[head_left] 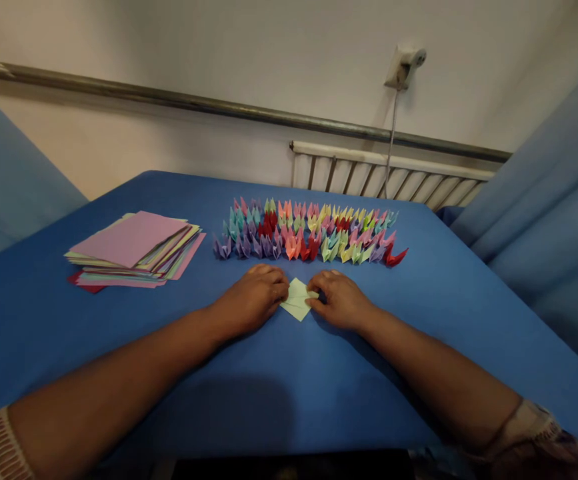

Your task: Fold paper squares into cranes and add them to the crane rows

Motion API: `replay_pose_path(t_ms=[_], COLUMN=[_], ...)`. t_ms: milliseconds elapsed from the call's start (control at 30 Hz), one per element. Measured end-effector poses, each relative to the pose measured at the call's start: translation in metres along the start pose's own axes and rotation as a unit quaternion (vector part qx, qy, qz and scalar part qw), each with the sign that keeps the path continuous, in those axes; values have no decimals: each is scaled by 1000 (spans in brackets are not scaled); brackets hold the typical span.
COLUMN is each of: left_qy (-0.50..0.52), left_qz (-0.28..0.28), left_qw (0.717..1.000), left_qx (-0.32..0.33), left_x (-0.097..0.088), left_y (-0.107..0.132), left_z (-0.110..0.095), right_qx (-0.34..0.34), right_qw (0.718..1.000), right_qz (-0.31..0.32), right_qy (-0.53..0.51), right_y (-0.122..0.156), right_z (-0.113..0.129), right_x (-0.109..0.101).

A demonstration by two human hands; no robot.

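Note:
A pale green sheet of origami paper (297, 301), folded to a small diamond with crease lines, lies on the blue table between my hands. My left hand (259, 293) has its fingers curled and closed on the paper's left corner. On the other side my right hand (341, 298) pinches the right corner between thumb and fingers. Just beyond the hands stand several rows of small folded paper cranes (293, 245) in purple, teal, red, pink, yellow and green. The undersides of my fingers are partly hidden.
To the left lies an uneven stack of coloured paper sheets (133, 241), pink on top. Blue cloth covers the table (179, 413). Behind it are a wall pipe (209, 104), a radiator (353, 175) and a plugged-in cord (393, 133). Blue curtains (543, 193) hang at both sides.

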State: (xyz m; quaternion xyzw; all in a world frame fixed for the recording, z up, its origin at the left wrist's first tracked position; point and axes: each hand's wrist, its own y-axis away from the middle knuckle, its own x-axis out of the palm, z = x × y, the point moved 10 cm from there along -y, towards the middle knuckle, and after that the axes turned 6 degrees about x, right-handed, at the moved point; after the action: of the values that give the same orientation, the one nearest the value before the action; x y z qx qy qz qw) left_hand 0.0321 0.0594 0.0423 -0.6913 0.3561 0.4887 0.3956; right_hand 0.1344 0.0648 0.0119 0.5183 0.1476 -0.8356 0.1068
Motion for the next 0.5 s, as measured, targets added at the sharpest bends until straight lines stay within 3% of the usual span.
replay_pose_path(t_ms=[167,367,500], left_qy=[-51,-80,-79], left_qz=[-18,-18,-15], left_qw=[999,996,996], left_qx=[9,23,38], left_x=[-2,-1,1], left_y=[-6,-8,-4], left_z=[4,0,-13], right_qx=[57,76,43], right_qw=[997,990,997], right_qz=[43,90,49], right_qy=[-36,-82,-47], right_y=[11,18,12], right_z=[7,13,8], right_x=[7,12,2])
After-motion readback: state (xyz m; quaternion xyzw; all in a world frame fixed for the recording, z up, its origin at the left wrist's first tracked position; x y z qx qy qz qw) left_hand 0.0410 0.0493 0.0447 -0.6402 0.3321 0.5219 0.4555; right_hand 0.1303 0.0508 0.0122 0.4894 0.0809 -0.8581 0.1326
